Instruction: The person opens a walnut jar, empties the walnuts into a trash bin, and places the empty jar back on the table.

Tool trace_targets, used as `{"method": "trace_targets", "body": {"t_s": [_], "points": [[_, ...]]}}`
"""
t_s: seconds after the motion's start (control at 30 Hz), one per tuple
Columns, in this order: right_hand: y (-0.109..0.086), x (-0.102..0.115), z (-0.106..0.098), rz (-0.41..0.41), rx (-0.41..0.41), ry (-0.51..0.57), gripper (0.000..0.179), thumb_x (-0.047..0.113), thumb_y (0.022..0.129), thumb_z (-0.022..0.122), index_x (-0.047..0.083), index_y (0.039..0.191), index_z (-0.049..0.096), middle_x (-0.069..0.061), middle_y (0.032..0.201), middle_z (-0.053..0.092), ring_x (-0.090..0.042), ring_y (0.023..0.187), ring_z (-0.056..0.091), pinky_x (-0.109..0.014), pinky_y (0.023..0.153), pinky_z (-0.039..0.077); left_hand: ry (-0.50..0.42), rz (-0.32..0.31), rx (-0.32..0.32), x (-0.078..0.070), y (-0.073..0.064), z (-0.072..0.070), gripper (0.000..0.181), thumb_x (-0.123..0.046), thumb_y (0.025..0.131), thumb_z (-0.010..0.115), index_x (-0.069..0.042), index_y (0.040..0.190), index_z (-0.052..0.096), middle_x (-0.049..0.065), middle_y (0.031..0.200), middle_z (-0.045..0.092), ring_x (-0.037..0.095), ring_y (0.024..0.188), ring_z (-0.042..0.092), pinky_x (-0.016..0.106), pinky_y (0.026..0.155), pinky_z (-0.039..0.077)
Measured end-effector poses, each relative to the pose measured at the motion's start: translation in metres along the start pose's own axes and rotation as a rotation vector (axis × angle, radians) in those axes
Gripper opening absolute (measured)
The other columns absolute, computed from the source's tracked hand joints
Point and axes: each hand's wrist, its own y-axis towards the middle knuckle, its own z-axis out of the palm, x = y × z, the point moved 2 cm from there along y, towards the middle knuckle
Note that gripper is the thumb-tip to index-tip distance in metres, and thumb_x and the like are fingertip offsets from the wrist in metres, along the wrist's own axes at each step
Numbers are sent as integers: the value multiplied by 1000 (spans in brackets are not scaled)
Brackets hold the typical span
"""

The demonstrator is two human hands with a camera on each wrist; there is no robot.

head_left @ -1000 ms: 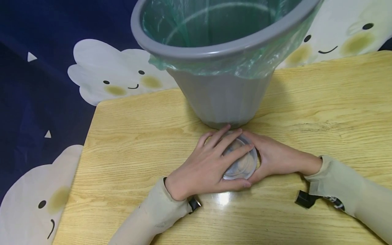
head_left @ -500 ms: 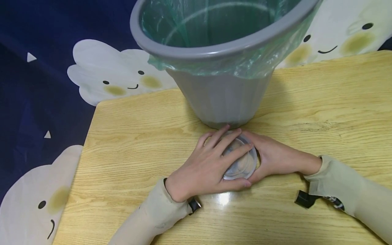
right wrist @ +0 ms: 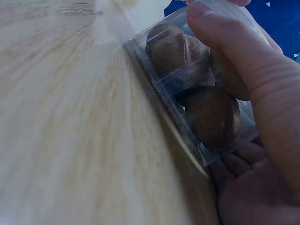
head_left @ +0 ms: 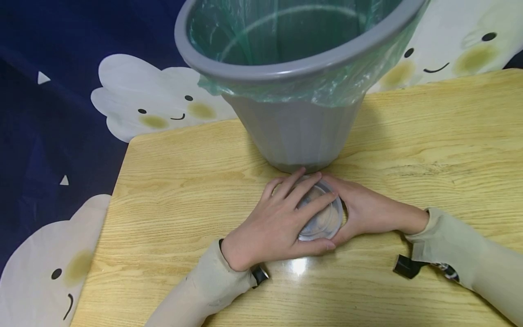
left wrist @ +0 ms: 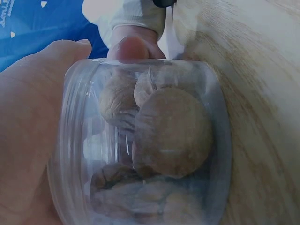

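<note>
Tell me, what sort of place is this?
Probably an indoor room or corner arranged for tabletop work, though what kind of building I cannot tell. The signs are the wood-grain table, the lined grey bin standing on it, and the dark blue backdrop with smiling clouds.

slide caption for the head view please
Left hand over and right hand around a clear jar on a table, in front of a grey bin with a green liner.

Lettering (left wrist: 5,11) on blue backdrop (left wrist: 51,29); illegible
</note>
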Motion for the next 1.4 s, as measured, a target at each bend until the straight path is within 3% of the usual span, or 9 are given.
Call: {"method": "trace_targets", "body": {"t_s": [0.67, 1.4], "points": [[-1, 0, 1, 4, 5, 8, 128, 61, 61, 95, 26, 162, 25, -3, 160, 45, -29, 143, 51, -57, 110, 46, 12, -9, -10, -3, -2, 0, 81, -76, 90, 58, -32, 157, 43, 7, 165, 38, 36, 157, 31, 49, 120, 33], [-1, -2, 0, 11, 7, -3, 126, 60, 62, 95, 24, 162, 26, -5, 159, 47, -30, 141, 53, -56, 107, 49, -17, -63, 8, -5, -1, 0, 80, -76, 90, 58, -33, 156, 44, 7, 166, 38, 36, 158, 30, 51, 119, 33]]}}
